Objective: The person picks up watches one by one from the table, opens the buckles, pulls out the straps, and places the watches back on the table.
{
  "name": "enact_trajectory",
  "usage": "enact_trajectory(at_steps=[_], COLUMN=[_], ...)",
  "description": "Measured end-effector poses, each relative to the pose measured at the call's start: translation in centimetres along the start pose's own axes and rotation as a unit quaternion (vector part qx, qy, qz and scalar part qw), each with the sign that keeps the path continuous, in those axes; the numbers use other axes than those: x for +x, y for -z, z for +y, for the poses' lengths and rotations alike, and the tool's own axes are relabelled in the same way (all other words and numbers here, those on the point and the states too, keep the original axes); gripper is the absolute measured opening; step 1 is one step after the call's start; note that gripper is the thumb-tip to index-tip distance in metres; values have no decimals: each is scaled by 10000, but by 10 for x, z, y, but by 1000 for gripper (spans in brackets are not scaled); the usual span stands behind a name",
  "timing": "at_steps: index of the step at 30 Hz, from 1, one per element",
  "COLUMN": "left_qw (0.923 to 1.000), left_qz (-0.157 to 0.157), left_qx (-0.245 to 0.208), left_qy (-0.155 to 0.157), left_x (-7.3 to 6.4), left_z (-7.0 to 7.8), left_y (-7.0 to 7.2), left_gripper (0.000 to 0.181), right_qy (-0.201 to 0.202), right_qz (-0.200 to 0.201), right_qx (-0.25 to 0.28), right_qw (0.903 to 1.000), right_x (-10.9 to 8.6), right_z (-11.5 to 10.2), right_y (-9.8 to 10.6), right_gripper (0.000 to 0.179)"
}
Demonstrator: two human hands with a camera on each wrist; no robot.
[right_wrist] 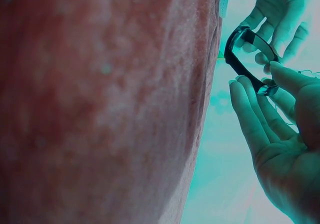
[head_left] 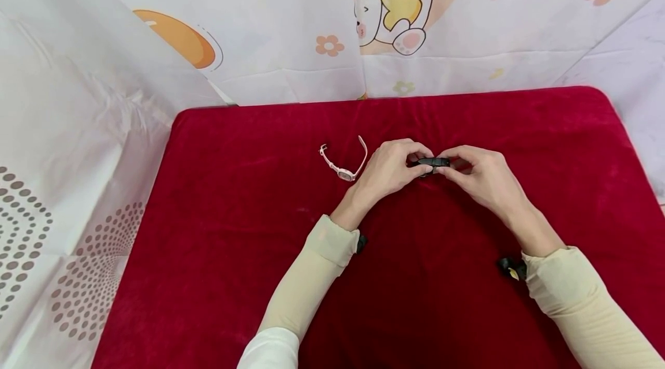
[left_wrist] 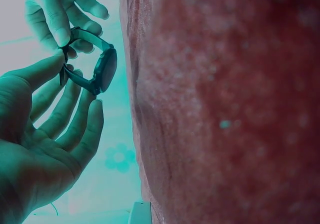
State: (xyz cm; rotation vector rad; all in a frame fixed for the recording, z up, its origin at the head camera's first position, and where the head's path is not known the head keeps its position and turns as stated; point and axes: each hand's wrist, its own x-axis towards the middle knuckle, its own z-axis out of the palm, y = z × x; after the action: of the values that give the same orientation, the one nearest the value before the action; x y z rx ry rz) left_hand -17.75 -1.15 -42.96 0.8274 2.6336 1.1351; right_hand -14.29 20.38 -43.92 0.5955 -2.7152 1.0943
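Note:
A black wristwatch point(head_left: 434, 163) is held between both hands over the red cloth. In the left wrist view the watch point(left_wrist: 105, 70) has its strap bent round into a loop, the dial facing away from the hands. My left hand point(head_left: 391, 166) pinches one strap end between thumb and fingers. My right hand point(head_left: 483, 175) pinches the strap from the other side, its fingertips close to the left ones. The right wrist view shows the looped strap point(right_wrist: 240, 66) between the two hands. Where the strap ends meet is partly covered by the fingertips.
A pink wristwatch point(head_left: 345, 174) lies unfastened on the red cloth point(head_left: 234, 196), just left of my left hand. A white curtain point(head_left: 270, 22) with cartoon prints hangs behind the table's far edge. Small dark wrist devices point(head_left: 511, 268) sit by the sleeve cuffs.

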Motion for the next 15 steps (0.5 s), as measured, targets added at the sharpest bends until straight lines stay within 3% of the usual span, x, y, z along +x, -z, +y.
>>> enact_trajectory(at_steps=[15], left_qw=[9999], left_qz=[-35], left_qx=[25], left_qy=[-94], left_x=[2], left_z=[1], left_y=[-1], left_gripper=[18], right_qy=[-13], right_qz=[-51], right_qx=[79], right_qw=[10000], right_x=[0], right_z=[-1], right_y=[-1], right_gripper=[17])
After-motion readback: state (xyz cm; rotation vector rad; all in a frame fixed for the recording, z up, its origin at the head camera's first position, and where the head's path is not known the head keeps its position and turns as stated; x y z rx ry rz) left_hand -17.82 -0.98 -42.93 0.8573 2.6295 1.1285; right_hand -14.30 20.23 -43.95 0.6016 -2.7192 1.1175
